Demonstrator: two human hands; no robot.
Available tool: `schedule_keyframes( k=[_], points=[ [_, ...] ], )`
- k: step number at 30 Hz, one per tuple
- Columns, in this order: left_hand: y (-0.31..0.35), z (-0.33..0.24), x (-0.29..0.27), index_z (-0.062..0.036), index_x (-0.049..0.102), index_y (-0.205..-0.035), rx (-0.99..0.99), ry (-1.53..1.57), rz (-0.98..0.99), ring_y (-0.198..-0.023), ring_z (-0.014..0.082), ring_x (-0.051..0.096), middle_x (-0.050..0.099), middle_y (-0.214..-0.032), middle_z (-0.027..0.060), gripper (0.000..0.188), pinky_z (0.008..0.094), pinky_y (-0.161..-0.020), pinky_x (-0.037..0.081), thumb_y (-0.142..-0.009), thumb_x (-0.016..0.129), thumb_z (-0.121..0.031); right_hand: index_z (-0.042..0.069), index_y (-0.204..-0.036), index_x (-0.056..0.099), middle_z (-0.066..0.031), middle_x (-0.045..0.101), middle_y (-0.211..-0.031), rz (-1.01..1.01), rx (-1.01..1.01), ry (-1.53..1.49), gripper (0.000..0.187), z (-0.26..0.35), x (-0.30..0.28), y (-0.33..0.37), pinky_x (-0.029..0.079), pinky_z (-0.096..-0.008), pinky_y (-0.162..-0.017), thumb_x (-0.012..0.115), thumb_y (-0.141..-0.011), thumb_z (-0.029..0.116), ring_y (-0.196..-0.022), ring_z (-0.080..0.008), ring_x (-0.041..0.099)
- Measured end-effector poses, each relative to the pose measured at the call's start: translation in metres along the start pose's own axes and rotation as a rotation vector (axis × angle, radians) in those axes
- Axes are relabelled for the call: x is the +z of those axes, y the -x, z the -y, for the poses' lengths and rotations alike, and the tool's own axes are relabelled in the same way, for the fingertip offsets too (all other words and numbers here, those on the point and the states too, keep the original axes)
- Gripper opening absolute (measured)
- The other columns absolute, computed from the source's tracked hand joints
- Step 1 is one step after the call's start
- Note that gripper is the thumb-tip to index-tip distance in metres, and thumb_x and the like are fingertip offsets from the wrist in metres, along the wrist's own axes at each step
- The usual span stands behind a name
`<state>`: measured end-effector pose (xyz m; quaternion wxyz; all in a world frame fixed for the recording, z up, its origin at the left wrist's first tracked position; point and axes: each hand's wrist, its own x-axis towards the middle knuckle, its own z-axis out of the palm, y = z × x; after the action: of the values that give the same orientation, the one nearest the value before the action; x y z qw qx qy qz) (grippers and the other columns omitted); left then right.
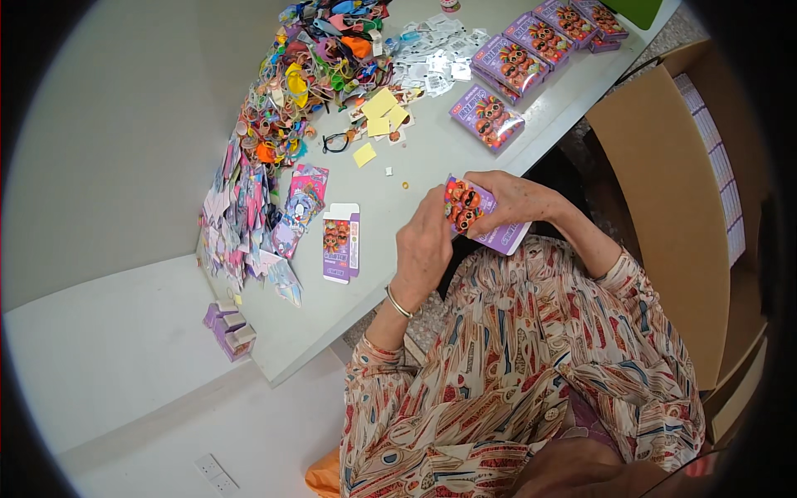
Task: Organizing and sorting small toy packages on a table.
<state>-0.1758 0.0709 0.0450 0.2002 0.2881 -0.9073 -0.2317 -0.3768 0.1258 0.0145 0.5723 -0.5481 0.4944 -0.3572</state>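
Note:
Above my lap at the table's edge, both my hands hold a small purple cardboard box (502,236) printed with orange-red cartoon figures. My right hand (516,199) wraps its right side, the thumb lying across the front. On the box's left side are the fingers of my left hand (426,242), partly hidden behind its back; a bracelet circles that wrist. A flap sticks out at the box's lower end. A flat, unfolded purple and white box (340,242) lies on the table left of my left hand. What is inside the held box cannot be seen.
On the white table (390,216) lie a heap of colourful trinkets (303,79), shiny foil packets (241,220), white sachets (436,54), yellow paper squares (380,104) and dark glasses (335,143). Finished-looking purple boxes (510,66) line the far right edge. A large open carton (664,224) stands at right.

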Motion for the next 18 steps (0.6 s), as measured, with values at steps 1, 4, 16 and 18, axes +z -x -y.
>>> schedule_keyframes(
  k=[1, 4, 16, 18],
  points=[
    [0.004, -0.002, 0.005, 0.0022, 0.048, -0.127, 0.03, -0.017, -0.037, -0.086, 0.0383, 0.064, 0.063, -0.104, 0.0238, 0.041, 0.0404, -0.07, 0.052, -0.087, 0.053, 0.002, 0.0, -0.1, 0.055, -0.0099, 0.062, -0.087, 0.016, 0.017, -0.045, 0.053, 0.001, -0.001, 0.0, 0.048, -0.0311, -0.074, 0.084, -0.066, 0.029, -0.079, -0.0162, 0.059],
    [0.012, -0.015, 0.012, 0.0033, 0.045, -0.13, -0.056, 0.021, -0.075, -0.097, 0.0407, 0.062, 0.06, -0.112, 0.026, 0.044, 0.0412, -0.079, 0.052, -0.086, 0.053, 0.003, 0.0, -0.099, 0.056, -0.0092, 0.063, -0.089, -0.017, -0.082, 0.073, 0.049, -0.003, 0.001, -0.003, 0.048, -0.0303, -0.075, 0.082, -0.068, 0.029, -0.081, -0.0148, 0.059],
    [0.002, 0.049, -0.005, 0.0019, 0.056, -0.118, -0.64, 1.419, -0.194, -0.095, 0.0157, 0.065, 0.065, -0.109, 0.0112, 0.027, 0.0306, -0.086, 0.054, -0.093, 0.059, -0.007, 0.002, -0.141, 0.025, -0.0159, 0.046, -0.129, -0.136, -0.303, -0.069, 0.095, 0.018, -0.003, -0.001, 0.044, -0.033, -0.09, 0.081, -0.067, 0.024, -0.106, -0.0215, 0.054],
    [-0.005, 0.036, 0.003, 0.0034, 0.056, -0.119, -0.647, 1.544, -0.096, -0.093, 0.0162, 0.065, 0.066, -0.107, 0.0104, 0.029, 0.0306, -0.085, 0.055, -0.091, 0.061, -0.007, 0.003, -0.141, 0.026, -0.0168, 0.043, -0.132, -0.307, -0.494, 0.212, 0.095, 0.017, 0.015, -0.003, 0.043, -0.0361, -0.096, 0.081, -0.065, 0.022, -0.113, -0.0256, 0.053]
  ],
)
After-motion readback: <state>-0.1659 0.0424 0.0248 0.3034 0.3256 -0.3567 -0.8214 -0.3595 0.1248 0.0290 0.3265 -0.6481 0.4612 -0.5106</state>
